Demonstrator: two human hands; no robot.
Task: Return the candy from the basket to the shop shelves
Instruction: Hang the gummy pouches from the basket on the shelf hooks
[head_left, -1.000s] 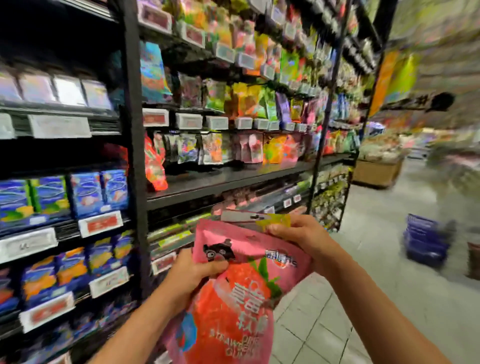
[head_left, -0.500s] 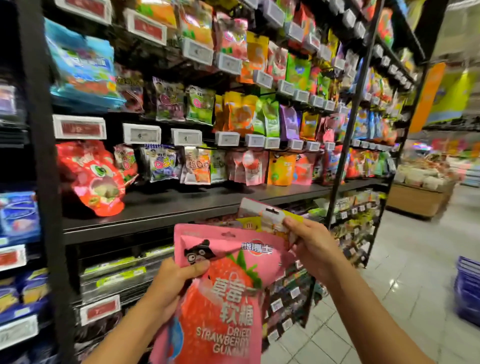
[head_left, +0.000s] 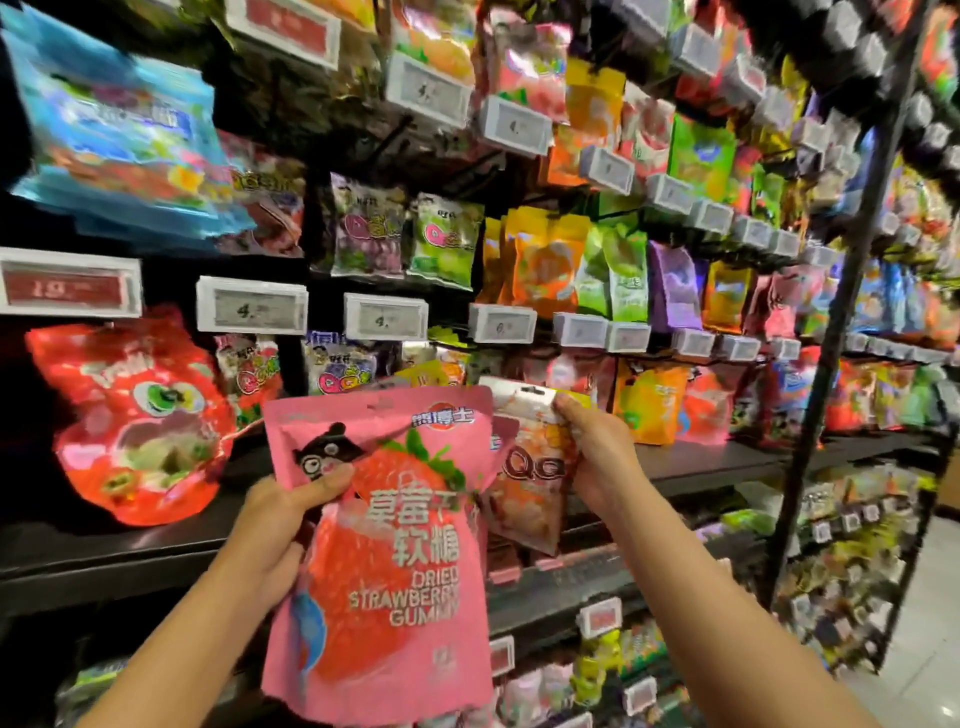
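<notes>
Candy not yet shelved: left hand (head_left: 280, 519) grips pink strawberry gummy bag (head_left: 395, 571), right hand (head_left: 597, 452) pinches smaller orange packet (head_left: 530, 467), both before the shelves (head_left: 727, 462) (basket unseen).

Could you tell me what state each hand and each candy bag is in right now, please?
left hand: closed on the pink strawberry gummy bag, held upright
right hand: pinching the top of the smaller orange bag, which hangs tilted behind the pink one
red bag: hanging on the shelf, unheld
</notes>
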